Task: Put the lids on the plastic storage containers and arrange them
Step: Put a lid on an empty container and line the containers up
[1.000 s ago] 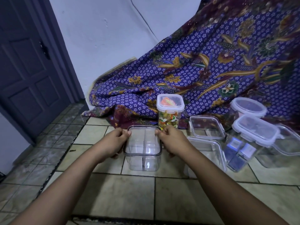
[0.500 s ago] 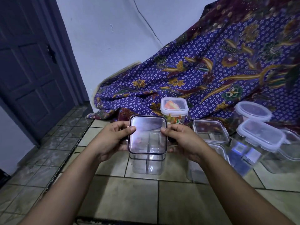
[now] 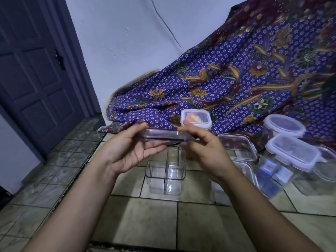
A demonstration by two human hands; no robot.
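A clear square lid (image 3: 163, 135) is held edge-on in the air between my left hand (image 3: 129, 151) and my right hand (image 3: 203, 148), fingers pinching its two sides. Below it an open clear square container (image 3: 166, 176) with inner dividers stands on the tiled floor. Behind my right hand sits a lidded tub (image 3: 197, 118) with colourful contents. To the right stand two containers with white clip lids (image 3: 292, 153) (image 3: 284, 124) and two clear-lidded boxes (image 3: 238, 147) (image 3: 243, 170), the nearer one partly hidden by my right forearm.
A purple patterned cloth (image 3: 236, 84) drapes over something along the wall behind the containers. A dark door (image 3: 36, 73) stands at the left. Beige floor tiles (image 3: 145, 224) lie in front of me. Another clear container (image 3: 325, 166) is cut off at the right edge.
The lid has come off the square container: both hands lifted it and tipped it from lying flat to nearly edge-on above the open container.
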